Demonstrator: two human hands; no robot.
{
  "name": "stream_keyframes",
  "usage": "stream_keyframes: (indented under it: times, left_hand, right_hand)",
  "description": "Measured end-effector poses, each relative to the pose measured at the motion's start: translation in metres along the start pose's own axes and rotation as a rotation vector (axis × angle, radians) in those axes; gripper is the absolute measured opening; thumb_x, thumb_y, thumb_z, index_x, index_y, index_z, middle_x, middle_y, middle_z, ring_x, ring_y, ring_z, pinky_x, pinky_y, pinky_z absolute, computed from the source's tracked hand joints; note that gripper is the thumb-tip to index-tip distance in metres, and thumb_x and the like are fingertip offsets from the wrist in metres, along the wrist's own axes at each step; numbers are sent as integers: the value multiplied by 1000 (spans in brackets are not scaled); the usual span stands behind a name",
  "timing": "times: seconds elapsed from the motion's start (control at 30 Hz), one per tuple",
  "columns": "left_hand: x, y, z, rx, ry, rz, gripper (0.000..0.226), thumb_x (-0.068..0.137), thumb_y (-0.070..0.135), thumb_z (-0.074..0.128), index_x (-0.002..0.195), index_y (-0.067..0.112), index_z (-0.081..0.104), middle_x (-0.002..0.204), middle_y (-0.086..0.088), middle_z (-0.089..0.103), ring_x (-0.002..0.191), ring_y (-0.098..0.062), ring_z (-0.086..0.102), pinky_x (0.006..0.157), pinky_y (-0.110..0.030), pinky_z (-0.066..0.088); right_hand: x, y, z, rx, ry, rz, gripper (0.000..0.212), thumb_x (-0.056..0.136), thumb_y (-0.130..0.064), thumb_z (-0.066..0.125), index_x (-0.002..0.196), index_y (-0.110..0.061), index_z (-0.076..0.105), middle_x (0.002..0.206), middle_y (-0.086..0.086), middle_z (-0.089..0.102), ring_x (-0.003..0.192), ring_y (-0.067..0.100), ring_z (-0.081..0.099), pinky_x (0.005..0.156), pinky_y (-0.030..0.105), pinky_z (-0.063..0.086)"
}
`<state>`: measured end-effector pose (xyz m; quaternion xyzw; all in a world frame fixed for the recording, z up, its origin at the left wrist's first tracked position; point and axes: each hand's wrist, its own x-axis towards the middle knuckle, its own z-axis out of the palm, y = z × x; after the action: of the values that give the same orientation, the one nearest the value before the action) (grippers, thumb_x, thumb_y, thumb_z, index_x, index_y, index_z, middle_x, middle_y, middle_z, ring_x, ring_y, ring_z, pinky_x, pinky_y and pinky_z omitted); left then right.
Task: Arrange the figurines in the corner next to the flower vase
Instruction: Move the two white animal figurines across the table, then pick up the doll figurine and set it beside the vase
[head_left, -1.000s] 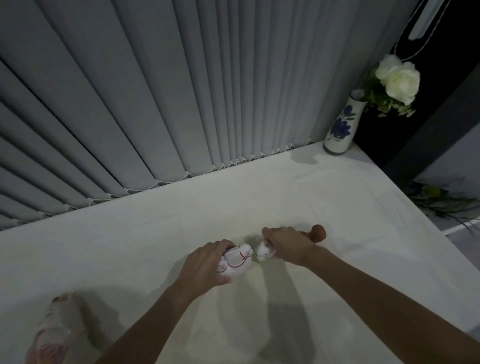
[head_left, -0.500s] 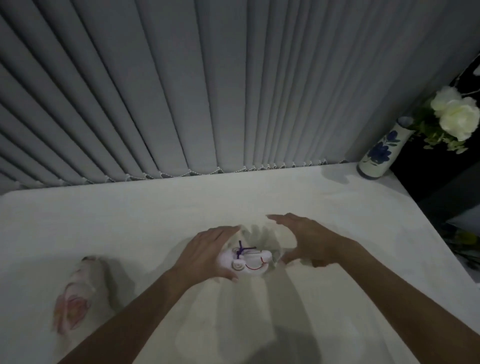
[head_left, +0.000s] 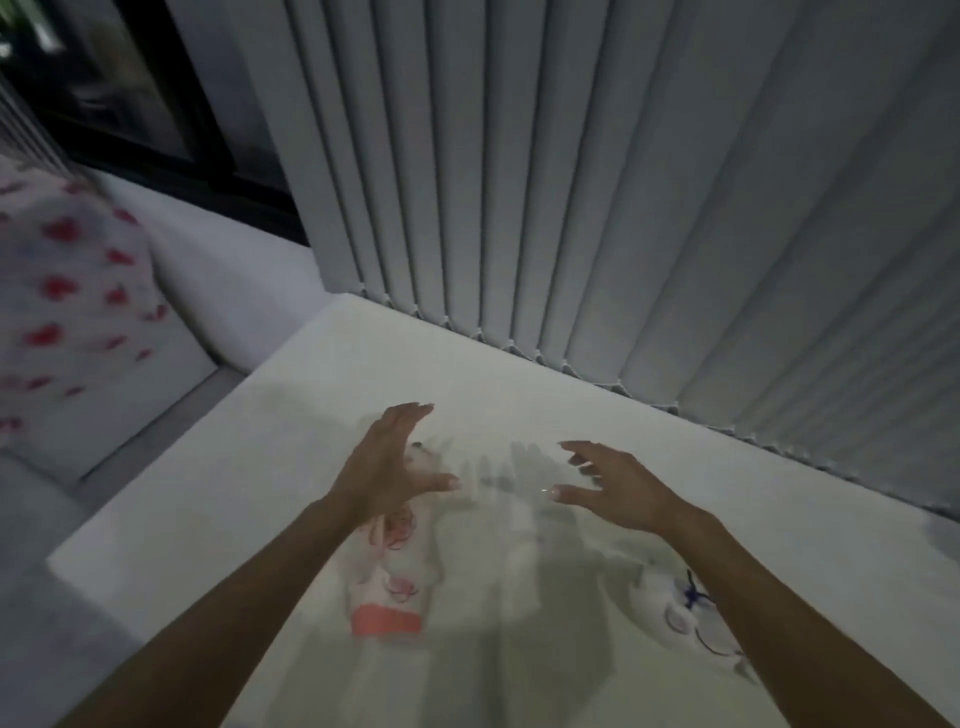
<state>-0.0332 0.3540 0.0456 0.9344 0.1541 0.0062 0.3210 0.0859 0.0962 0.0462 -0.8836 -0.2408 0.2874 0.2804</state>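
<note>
Left hand (head_left: 387, 470): grip apart, fingers spread and thumb out, holding nothing, poised above the upper end of a tall white figurine (head_left: 395, 577) with red flower marks and a coral-red base band. That figurine sits on the desk (head_left: 519, 374) directly under the left wrist and forearm; heavy blur hides whether it stands or lies. Right hand (head_left: 613, 488): grip apart, fingers curled loosely, empty, held over bare desk well to the right of the left hand. Small white figurine (head_left: 675, 610) with a dark blue bow and thin red lines: on the desk beside the right forearm, partly covered by it, near the lower right. Desk: white, with shadows of both hands between them. Vertical blinds (head_left: 597, 182): grey slats hanging behind the desk's far edge. White fabric with red hearts (head_left: 72, 291): far left, off the desk, blurred. Dark window (head_left: 130, 93): upper left.
</note>
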Motion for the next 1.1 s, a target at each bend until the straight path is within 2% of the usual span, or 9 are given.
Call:
stream_keyframes:
  times: [0.13, 0.23, 0.33, 0.43, 0.57, 0.7, 0.8, 0.9, 1.1]
  left_hand:
    - [-15, -51, -11, -150, -37, -368, 79, 69, 43, 79, 134, 11, 47, 140, -14, 48, 114, -21, 54, 91, -28, 49]
    - [-29, -78, -10, -434, -264, -614, 71, 76, 48, 71, 131, 8, 50, 131, -11, 58, 113, -25, 59, 97, -35, 50]
    - [-42, -90, -5, -710, -481, -652, 36, 84, 42, 63, 102, 11, 69, 110, -11, 72, 90, -15, 72, 77, -26, 59]
    - [-47, -94, 1, -837, -567, -689, 35, 90, 36, 56, 108, 8, 67, 109, -9, 74, 90, -15, 73, 67, -21, 61]
    - [-43, -90, 2, -847, -606, -622, 33, 91, 22, 59, 117, 3, 61, 116, -14, 70, 95, -18, 72, 71, -22, 61]
    - [-28, -64, 4, -751, -603, -497, 29, 86, 17, 67, 113, 8, 64, 111, -13, 72, 90, -16, 72, 71, -23, 60]
    - [-11, -32, 9, -738, -599, -370, 21, 79, 17, 74, 98, 25, 68, 93, 5, 78, 83, -6, 73, 69, -21, 58]
    - [0, 4, 18, -724, -539, -217, 32, 73, 11, 80, 94, 31, 66, 95, 5, 74, 83, -6, 71, 64, -16, 60]
    - [-1, 50, 59, -676, -378, 37, 68, 58, 9, 89, 116, 24, 56, 108, -1, 70, 96, -22, 69, 82, -30, 60]
  right_hand:
    - [32, -34, 79, 179, -121, 85, 43, 80, -47, 64, 111, -17, 62, 96, 3, 66, 84, 12, 58, 79, 24, 44]
    - [38, -55, 122, 430, -245, 175, 33, 80, -52, 60, 73, -21, 67, 70, 2, 60, 64, 13, 52, 70, 29, 41]
    - [44, -68, 143, 573, -266, 216, 41, 82, -48, 60, 83, -9, 71, 79, 8, 65, 67, 16, 58, 69, 27, 48]
    - [47, -77, 151, 582, -282, 227, 41, 76, -55, 64, 78, -14, 69, 92, 8, 73, 81, 16, 68, 75, 28, 55]
    - [46, -81, 144, 572, -268, 255, 54, 72, -52, 69, 100, -5, 68, 108, 13, 71, 98, 23, 68, 92, 38, 55]
    - [36, -77, 115, 575, -201, 211, 43, 75, -46, 70, 95, -8, 68, 93, 6, 72, 76, 11, 68, 61, 20, 54]
    - [27, -69, 80, 546, -101, 213, 43, 70, -49, 73, 90, -10, 69, 91, 8, 73, 83, 18, 70, 75, 31, 59]
    - [13, -56, 44, 498, 8, 177, 31, 65, -48, 77, 79, -22, 67, 89, 3, 74, 83, 17, 71, 80, 33, 59]
    - [-24, -30, 4, 522, 140, 173, 49, 61, -25, 85, 105, -16, 63, 107, 6, 71, 95, 20, 69, 86, 40, 58]
